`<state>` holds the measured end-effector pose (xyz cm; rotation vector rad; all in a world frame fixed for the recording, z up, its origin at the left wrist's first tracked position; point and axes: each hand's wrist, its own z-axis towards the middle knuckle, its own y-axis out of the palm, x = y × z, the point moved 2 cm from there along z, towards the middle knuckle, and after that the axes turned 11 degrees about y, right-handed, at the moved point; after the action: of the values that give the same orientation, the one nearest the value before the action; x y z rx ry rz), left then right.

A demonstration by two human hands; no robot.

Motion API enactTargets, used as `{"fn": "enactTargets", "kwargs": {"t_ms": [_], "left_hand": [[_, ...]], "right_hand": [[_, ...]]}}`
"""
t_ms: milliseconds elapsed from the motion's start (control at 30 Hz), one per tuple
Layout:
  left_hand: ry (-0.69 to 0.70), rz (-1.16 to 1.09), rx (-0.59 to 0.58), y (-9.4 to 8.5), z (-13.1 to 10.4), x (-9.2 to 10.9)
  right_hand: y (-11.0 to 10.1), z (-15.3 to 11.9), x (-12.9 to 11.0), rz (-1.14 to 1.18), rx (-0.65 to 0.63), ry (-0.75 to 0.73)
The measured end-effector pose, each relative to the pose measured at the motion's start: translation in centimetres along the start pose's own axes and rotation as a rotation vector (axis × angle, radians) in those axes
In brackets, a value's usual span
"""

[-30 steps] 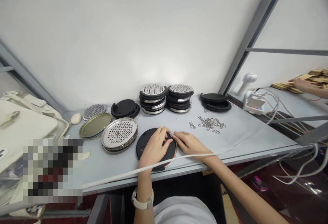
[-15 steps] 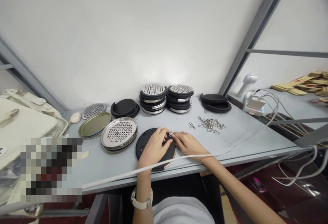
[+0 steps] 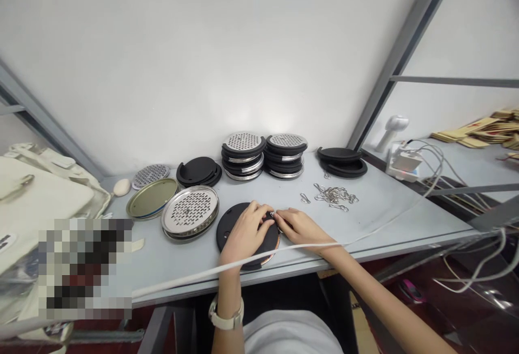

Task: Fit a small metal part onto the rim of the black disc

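Note:
A black round disc [image 3: 231, 224] with a hole in it lies near the table's front edge, and a thin copper-coloured rim shows at its lower right. My left hand [image 3: 248, 229] lies over the disc, its fingers and thumb curled in at the right edge. From the right, my right hand [image 3: 300, 225] pinches a small shiny metal clip [image 3: 272, 214] against that same edge. The fingertips of both hands nearly meet there and partly hide the clip. Loose metal snap clips [image 3: 334, 194] lie in a pile beyond my right hand.
Stacks of black discs with perforated metal plates [image 3: 243, 141] stand by the wall. More black discs [image 3: 343, 167] lie right; a grater-like plate [image 3: 190, 211] and a gold lid [image 3: 152, 198] lie left. A white cable [image 3: 182, 281] crosses before my wrists. A cream bag [image 3: 48, 192] sits far left.
The view has shifted very slightly. Both hands stay at the disc's right edge, with only tiny finger movement around the clip.

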<state>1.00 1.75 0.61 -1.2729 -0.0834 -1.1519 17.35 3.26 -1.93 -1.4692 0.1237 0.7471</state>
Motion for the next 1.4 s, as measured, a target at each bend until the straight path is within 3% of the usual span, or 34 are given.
{"fn": "enactTargets", "kwargs": {"t_ms": [1400], "left_hand": [[0.014, 0.002, -0.007, -0.14, -0.07, 0.27]], "right_hand": [[-0.12, -0.13, 0.09, -0.021, -0.013, -0.024]]}}
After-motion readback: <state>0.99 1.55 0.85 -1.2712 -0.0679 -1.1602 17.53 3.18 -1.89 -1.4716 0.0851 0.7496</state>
